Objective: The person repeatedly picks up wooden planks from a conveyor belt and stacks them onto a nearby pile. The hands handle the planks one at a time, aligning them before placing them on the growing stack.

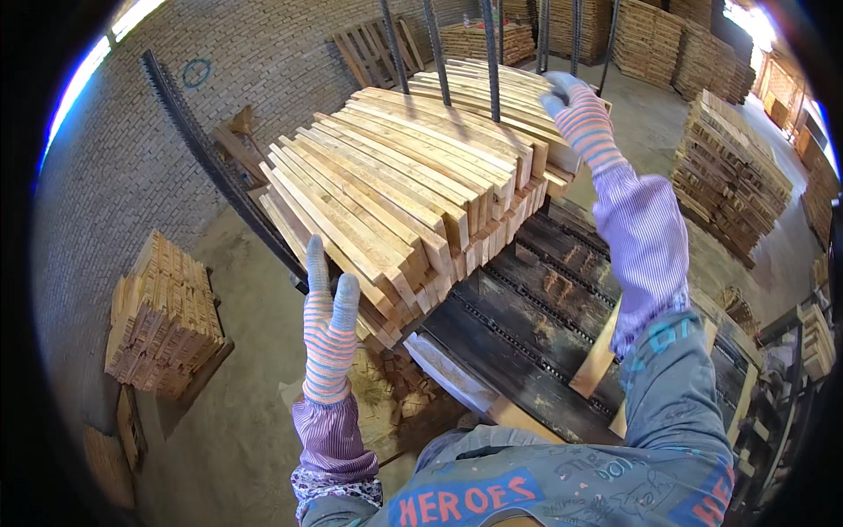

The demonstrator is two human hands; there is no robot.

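A wide stack of pale sawn wooden boards [378,184] lies in front of me, its boards side by side in layers with uneven near ends. My left hand [329,325], in a striped knit glove, is at the near left corner of the stack. Its thumb and forefinger point up and apart, with nothing seen between them. In a matching glove, my right hand [580,114] rests at the far right side, against a second group of boards [500,92]. Its fingers look spread along the wood, though the boards partly hide the palm side.
Dark upright bars [436,53] rise behind and among the boards. A black chain conveyor [527,325] with a loose board [597,356] lies to the right. Board stacks stand on the floor at left [167,316] and right [733,167]. A curved toothed rail [206,158] runs along the left.
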